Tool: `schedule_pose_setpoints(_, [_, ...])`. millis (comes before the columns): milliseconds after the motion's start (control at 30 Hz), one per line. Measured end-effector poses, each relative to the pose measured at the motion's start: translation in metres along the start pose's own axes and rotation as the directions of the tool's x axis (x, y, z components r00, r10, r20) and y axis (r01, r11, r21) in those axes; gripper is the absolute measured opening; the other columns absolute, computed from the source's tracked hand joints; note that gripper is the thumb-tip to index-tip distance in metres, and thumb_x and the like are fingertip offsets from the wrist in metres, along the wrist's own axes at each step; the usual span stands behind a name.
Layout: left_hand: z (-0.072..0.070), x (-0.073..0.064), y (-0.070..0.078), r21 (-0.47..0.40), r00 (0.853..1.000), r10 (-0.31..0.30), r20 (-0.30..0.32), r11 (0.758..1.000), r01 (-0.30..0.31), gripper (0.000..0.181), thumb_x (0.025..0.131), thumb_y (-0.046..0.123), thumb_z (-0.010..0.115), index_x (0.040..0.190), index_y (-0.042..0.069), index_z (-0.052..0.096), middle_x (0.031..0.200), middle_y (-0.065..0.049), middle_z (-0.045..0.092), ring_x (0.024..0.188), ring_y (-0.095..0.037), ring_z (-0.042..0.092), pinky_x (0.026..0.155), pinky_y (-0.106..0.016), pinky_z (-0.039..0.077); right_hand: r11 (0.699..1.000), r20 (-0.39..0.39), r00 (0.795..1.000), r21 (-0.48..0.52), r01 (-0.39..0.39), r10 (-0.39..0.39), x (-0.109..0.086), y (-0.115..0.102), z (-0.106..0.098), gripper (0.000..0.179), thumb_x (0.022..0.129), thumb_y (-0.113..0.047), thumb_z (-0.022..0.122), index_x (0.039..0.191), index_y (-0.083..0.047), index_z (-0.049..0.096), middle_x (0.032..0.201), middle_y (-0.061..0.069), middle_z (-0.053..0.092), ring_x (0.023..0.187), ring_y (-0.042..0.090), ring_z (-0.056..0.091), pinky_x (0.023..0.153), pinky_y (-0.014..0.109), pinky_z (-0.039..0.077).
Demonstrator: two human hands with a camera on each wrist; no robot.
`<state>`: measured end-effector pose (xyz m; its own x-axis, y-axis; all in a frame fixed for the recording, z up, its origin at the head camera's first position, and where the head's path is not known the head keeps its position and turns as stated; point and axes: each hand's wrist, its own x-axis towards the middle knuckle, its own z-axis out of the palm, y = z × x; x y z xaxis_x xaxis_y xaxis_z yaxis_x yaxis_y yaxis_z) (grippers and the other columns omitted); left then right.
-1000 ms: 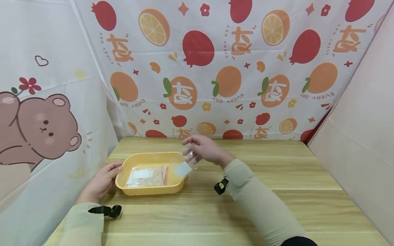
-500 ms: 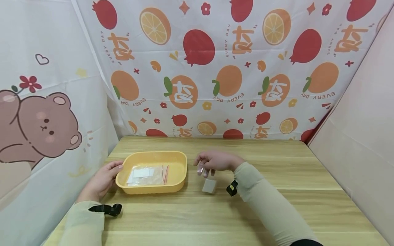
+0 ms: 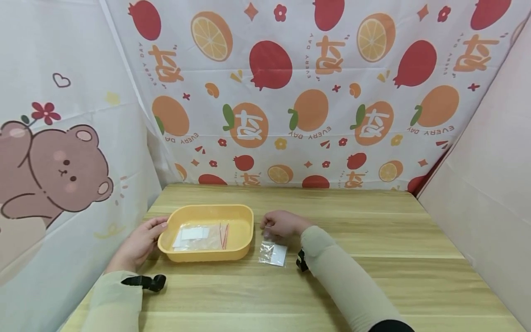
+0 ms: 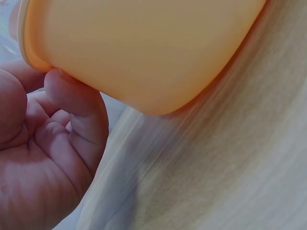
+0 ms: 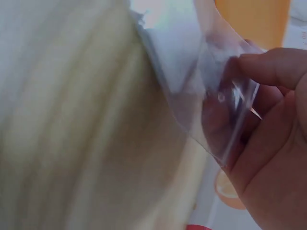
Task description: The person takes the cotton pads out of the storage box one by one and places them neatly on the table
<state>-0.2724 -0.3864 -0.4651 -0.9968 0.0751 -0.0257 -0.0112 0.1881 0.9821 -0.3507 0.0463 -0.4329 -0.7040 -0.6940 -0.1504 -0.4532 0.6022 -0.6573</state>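
Head: two hands (image 3: 138, 243) (image 3: 284, 223) hold one tray (image 3: 207, 256), one bag (image 3: 274, 253).

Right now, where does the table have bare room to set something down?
Bare: the table right of the right sleeve; its front, between that and the left sleeve; a strip between the yellow tray and backdrop. Crowded: the tray's left end, held by the left grip, and just beyond its right end, where the right grip pinches a clear bag.

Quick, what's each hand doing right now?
Left hand: closed, holding the yellow tray by its edge.
Right hand: closed, pinching a clear plastic bag.
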Motion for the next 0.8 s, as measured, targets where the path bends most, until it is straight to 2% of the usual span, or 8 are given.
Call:
schedule_pose_setpoints(333, [-0.001, 0.001, 0.001, -0.009, 1.000, -0.008, -0.004, 1.000, 0.008, 0.059, 0.110, 0.027, 0.047, 0.147, -0.016, 0.029, 0.115, -0.001, 0.063, 0.096, -0.009, 0.065, 0.077, -0.030, 0.057, 0.999, -0.104, 0.995, -0.039, -0.008, 0.004, 0.017, 0.001, 0.017, 0.018, 0.100, -0.005, 0.058, 0.113, -0.015, 0.066, 0.092, 0.001, 0.071, 0.078, 0.008, 0.060, 0.075, 0.027, 0.049])
schedule_pose_setpoints(467, [-0.001, 0.001, 0.001, -0.009, 1.000, -0.006, 0.004, 1.000, 0.006, 0.059, 0.110, 0.026, 0.047, 0.147, -0.016, 0.029, 0.113, 0.000, 0.063, 0.094, -0.010, 0.065, 0.076, -0.030, 0.058, 0.998, -0.136, 0.991, -0.064, -0.024, 0.015, 0.020, 0.001, 0.020, 0.024, 0.099, -0.007, 0.062, 0.122, -0.017, 0.063, 0.089, -0.002, 0.067, 0.077, 0.009, 0.059, 0.073, 0.027, 0.050])
schedule_pose_setpoints(633, [-0.001, 0.001, 0.000, 0.001, 1.000, -0.005, 0.001, 1.000, 0.005, 0.059, 0.110, 0.028, 0.046, 0.147, -0.015, 0.029, 0.116, -0.002, 0.063, 0.095, -0.010, 0.065, 0.077, -0.030, 0.058, 0.993, -0.163, 0.987, -0.117, -0.017, -0.002, 0.022, 0.005, 0.022, 0.039, 0.099, -0.009, 0.062, 0.137, -0.015, 0.058, 0.088, -0.008, 0.063, 0.081, 0.008, 0.059, 0.079, 0.027, 0.050])
schedule_pose_setpoints(800, [-0.001, 0.001, -0.001, 0.006, 1.000, -0.007, -0.006, 1.000, 0.007, 0.060, 0.110, 0.031, 0.046, 0.147, -0.014, 0.030, 0.118, -0.004, 0.062, 0.096, -0.010, 0.065, 0.077, -0.030, 0.058, 0.990, -0.162, 0.987, -0.140, -0.016, -0.007, 0.024, 0.008, 0.023, 0.046, 0.099, -0.010, 0.062, 0.143, -0.016, 0.053, 0.090, -0.011, 0.063, 0.084, 0.007, 0.060, 0.081, 0.028, 0.050])
